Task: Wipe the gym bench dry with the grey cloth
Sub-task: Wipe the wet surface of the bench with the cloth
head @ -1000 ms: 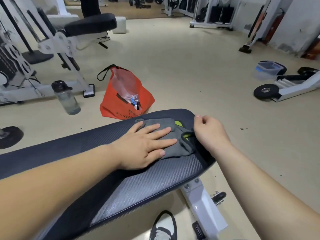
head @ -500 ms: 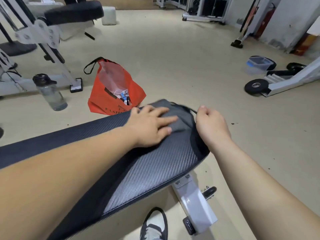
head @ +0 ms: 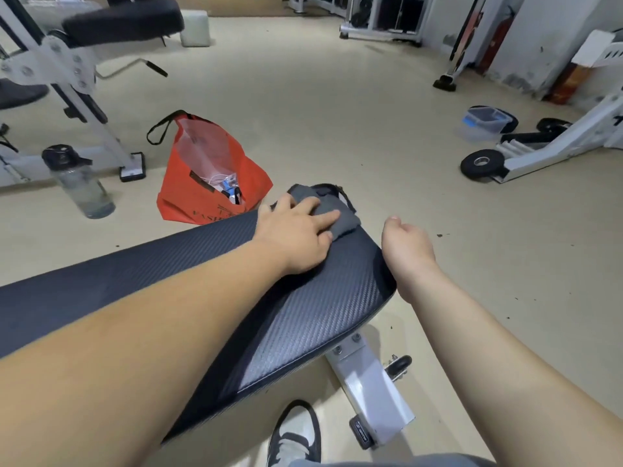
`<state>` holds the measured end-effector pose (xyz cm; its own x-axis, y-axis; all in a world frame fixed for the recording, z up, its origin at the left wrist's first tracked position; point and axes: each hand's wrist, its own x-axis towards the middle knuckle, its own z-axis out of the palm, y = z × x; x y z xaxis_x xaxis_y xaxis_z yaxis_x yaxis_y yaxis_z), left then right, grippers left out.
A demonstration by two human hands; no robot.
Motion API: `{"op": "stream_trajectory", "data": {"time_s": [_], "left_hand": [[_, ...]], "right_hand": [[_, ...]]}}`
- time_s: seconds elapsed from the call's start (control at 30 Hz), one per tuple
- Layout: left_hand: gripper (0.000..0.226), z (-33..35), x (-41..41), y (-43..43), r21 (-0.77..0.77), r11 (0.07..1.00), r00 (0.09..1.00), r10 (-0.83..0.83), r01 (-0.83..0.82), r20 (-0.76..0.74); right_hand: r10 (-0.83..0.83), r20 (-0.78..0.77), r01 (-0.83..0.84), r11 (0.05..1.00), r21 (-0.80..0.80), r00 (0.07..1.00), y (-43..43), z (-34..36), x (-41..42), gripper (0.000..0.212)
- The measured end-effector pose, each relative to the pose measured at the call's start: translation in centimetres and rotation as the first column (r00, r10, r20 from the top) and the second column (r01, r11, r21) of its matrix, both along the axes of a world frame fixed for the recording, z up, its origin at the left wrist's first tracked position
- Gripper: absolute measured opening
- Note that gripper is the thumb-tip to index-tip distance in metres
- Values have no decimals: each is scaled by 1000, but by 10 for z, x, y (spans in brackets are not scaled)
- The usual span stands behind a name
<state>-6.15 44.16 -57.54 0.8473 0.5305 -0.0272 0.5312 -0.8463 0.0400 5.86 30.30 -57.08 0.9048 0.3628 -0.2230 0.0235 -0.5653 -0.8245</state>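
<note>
The gym bench (head: 303, 315) has a dark, carbon-patterned pad that runs from the left edge to its rounded end at centre right. The grey cloth (head: 332, 210) lies bunched at the far corner of that end. My left hand (head: 296, 230) presses flat on the cloth with straight, spread fingers. My right hand (head: 408, 246) hovers just off the pad's right end, fingers loosely curled downward, holding nothing and apart from the cloth.
An orange tote bag (head: 209, 183) sits on the floor beyond the bench, a water bottle (head: 79, 183) to its left. A white machine frame (head: 77, 82) stands far left. A plastic box (head: 485, 121) and weight plate (head: 482, 163) lie right. My shoe (head: 295, 433) is below the bench.
My left hand has pushed the cloth toward the far corner of the bench end, bunching it. My right hand has let go of the cloth's edge and drawn back off the pad.
</note>
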Motion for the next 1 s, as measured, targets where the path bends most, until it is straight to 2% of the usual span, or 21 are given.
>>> {"op": "stream_trajectory", "data": {"time_s": [0.03,0.1,0.2,0.27,0.33,0.4,0.5,0.57,0.6,0.63,0.7,0.8,0.87,0.9,0.93,1.0], "left_hand": [[49,0,5,-4,-5,998,998,61,-61,12],[48,-2,5,-29,21,998,997,59,-60,45],[45,-4,-29,-80,86,986,981,-152,142,122],[45,-3,-71,-101,109,937,926,-345,331,154],[45,-3,-108,-91,93,896,884,-443,434,147],[47,-3,-130,-53,72,933,929,-359,354,93],[51,0,-148,23,61,997,998,50,-53,41],[50,1,-161,55,1,948,948,319,-319,20],[49,1,-167,56,-12,924,924,382,-382,31],[49,-1,-172,47,10,918,917,397,-397,44],[48,-6,-185,6,86,940,941,320,-329,106],[44,-10,-216,-59,120,993,975,-13,-14,220],[43,-6,-234,-58,102,976,962,-210,194,173],[43,-5,-237,-45,109,970,964,-229,215,133],[44,-5,-237,-28,116,980,978,-177,164,110],[47,-1,-231,11,110,987,988,106,-119,113]], "right_hand": [[-1,20,1,1000,-15,1000,1,1,0,47],[7,102,-4,1000,-30,995,3,6,-1,47],[78,229,-63,995,-73,970,9,19,-10,47],[183,268,-158,981,-113,946,13,24,-19,48],[313,277,-277,947,-161,908,17,24,-31,47],[431,284,-373,897,-239,856,21,21,-44,44],[514,296,-435,851,-293,805,28,21,-58,40],[542,322,-458,836,-303,776,35,26,-69,38],[553,342,-468,830,-304,760,39,28,-75,38],[563,362,-477,825,-303,743,44,30,-82,37],[580,394,-499,814,-297,713,55,33,-94,37],[601,425,-532,798,-283,676,68,35,-111,39],[629,431,-559,776,-293,647,75,35,-121,38],[640,432,-568,766,-300,635,77,36,-126,36],[649,431,-574,759,-308,626,80,37,-130,34],[671,414,-594,739,-318,614,84,40,-140,32]]}}
